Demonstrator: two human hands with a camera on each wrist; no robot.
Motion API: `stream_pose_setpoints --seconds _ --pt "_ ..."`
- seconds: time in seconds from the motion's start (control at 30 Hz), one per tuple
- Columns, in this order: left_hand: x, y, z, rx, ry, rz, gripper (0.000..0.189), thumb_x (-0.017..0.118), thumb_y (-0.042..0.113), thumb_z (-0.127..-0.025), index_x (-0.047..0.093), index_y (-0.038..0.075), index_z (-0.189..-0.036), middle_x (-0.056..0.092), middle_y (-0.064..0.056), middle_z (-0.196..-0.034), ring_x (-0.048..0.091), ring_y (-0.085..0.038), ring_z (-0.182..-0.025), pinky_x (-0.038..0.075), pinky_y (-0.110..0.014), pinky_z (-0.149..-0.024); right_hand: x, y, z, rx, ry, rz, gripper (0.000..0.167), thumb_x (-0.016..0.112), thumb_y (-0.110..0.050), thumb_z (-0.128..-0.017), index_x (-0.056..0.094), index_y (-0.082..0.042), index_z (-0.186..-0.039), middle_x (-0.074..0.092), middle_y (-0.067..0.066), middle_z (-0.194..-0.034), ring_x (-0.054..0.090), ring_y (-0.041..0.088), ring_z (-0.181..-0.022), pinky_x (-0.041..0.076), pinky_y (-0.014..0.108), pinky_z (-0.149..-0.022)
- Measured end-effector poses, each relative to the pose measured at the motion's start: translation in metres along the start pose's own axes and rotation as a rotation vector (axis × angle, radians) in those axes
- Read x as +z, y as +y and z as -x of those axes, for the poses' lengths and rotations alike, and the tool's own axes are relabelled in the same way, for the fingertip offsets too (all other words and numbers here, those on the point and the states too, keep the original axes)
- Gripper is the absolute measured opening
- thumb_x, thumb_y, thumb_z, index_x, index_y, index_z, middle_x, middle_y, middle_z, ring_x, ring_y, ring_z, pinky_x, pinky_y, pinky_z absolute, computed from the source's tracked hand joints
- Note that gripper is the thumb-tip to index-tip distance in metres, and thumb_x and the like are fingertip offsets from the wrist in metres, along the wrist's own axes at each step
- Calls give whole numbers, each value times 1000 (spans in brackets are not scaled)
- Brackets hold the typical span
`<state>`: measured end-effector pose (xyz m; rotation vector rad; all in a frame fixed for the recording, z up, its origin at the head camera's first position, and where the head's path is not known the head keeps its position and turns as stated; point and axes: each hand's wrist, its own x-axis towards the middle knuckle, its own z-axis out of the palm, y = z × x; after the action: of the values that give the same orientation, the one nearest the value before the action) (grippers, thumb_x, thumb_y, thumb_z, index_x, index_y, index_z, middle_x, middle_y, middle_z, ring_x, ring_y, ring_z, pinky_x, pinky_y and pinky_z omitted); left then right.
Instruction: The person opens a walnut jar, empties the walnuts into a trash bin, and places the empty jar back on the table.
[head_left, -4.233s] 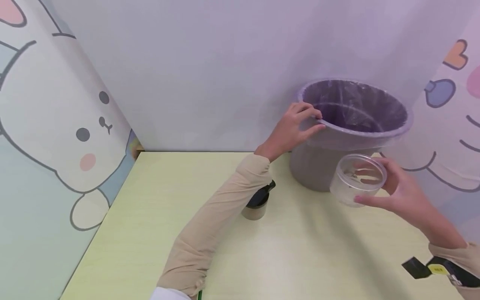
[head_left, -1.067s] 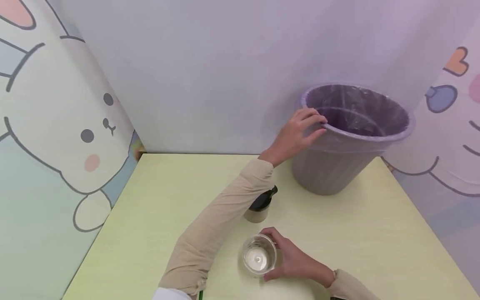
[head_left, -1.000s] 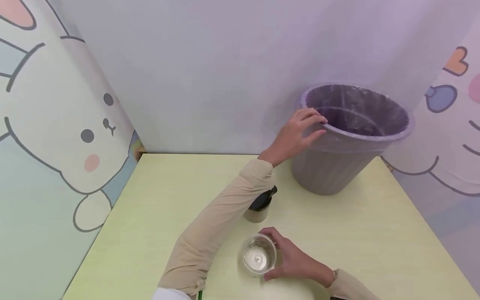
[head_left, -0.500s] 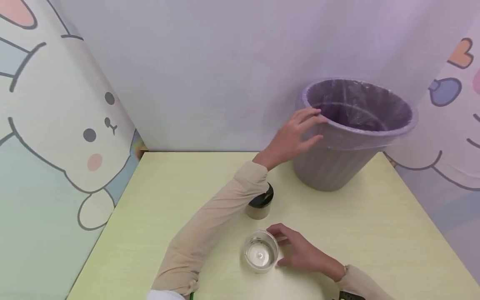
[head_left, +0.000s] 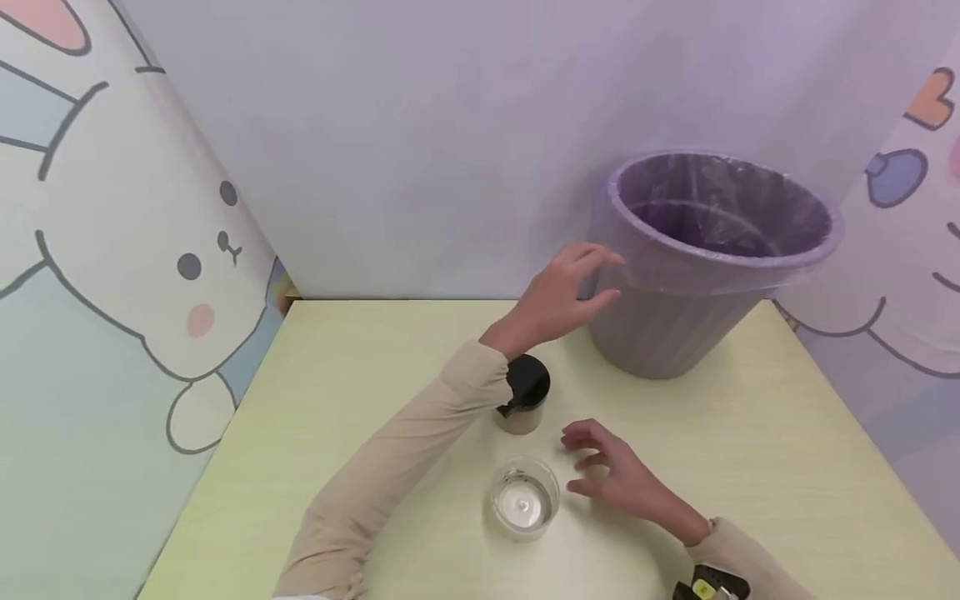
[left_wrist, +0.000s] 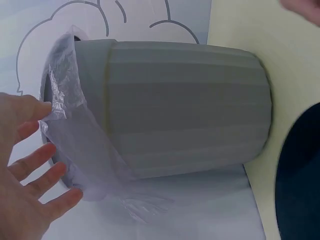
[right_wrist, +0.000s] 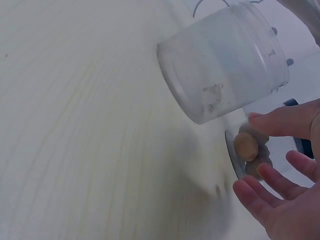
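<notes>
A clear plastic jar (head_left: 523, 527) stands upright and lidless on the table, with a few small dark marks inside. Just to its right, my right hand (head_left: 618, 479) hovers with loosely bent fingers, apart from the jar and holding nothing. My left hand (head_left: 555, 296) is held in front of the trash can (head_left: 656, 325), thumb and fingers spread, with nothing in its grasp. A clear plastic liner (left_wrist: 67, 95) folds over the can's rim. Beneath my left forearm stands a jar with a black lid (head_left: 531, 379); the right wrist view shows round brown pieces (right_wrist: 246, 146) in it.
The pale yellow table (head_left: 765, 450) meets a plain wall (head_left: 420, 167) at the back. Cartoon-printed panels (head_left: 127, 250) flank it left and right. The trash can occupies the back right corner.
My right hand has brought the clear jar from beside the trash can to the table, let it go and drawn back. My left hand has released the can's rim and moved left and down.
</notes>
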<state>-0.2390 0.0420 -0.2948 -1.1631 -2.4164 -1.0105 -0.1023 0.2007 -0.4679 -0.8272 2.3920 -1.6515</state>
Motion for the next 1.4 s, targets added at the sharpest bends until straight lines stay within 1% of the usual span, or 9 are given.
stream_pose_setpoints --seconds 0.2,0.33,0.5,0.7,0.93,1.1,1.23,1.33,1.4 --pt "0 2 18 -13 -41 3 31 63 23 -91 60 16 -121 55 3 -125 42 -9 -123 35 -17 -96 -9 4 -5 8 69 24 61 80 3 -70 47 4 -121 57 23 -114 57 38 -102 53 38 -76" --pt "1 0 31 -12 -57 -3 30 63 23 -91 61 17 -120 55 3 -124 43 -9 -122 35 -19 -97 -13 7 -9 24 100 31 60 81 -2 -71 48 0 -121 56 23 -115 57 39 -103 53 38 -77" --pt "-1 -4 44 -54 -61 -1 29 63 25 -90 60 22 -119 53 6 -126 41 -9 -124 38 -24 -97 -17 9 -16 50 125 23 60 83 -8 -71 49 -4 -120 56 23 -115 56 41 -105 53 39 -78" --pt "-2 -10 56 -97 -67 3 30 62 27 -91 59 23 -120 52 7 -128 41 -9 -124 39 -30 -97 -20 6 -22 65 147 29 60 83 -6 -70 49 -4 -119 54 23 -116 56 42 -105 53 39 -80" --pt "0 -15 69 -96 -67 4 33 65 26 -88 59 21 -120 54 6 -126 42 -10 -124 37 -30 -99 -20 -16 -32 66 155 -30 60 81 2 -70 48 3 -120 51 30 -118 53 49 -107 48 54 -81" --pt "0 -19 78 -111 -77 7 36 66 28 -87 58 21 -121 53 7 -125 42 -9 -124 38 -31 -99 -18 0 -38 84 162 -10 67 83 -5 -69 45 3 -124 51 26 -122 53 44 -110 48 51 -84" --pt "-1 -21 86 -157 -94 28 39 66 32 -87 56 24 -124 51 9 -127 42 -8 -123 39 -34 -99 -16 14 -43 86 164 6 73 85 -12 -70 43 0 -129 51 20 -125 52 39 -113 49 47 -85" --pt "-1 -21 91 -188 -96 56 40 66 34 -87 55 25 -125 50 9 -130 41 -8 -124 38 -36 -99 -13 14 -48 76 171 1 76 85 -11 -69 42 -2 -131 51 17 -127 51 40 -114 48 49 -85" --pt "-1 -22 95 -203 -92 67 41 66 35 -87 55 25 -125 49 10 -131 40 -8 -125 37 -37 -100 -11 7 -51 66 171 -8 77 84 -8 -69 41 -1 -132 50 18 -128 50 41 -114 47 53 -85"
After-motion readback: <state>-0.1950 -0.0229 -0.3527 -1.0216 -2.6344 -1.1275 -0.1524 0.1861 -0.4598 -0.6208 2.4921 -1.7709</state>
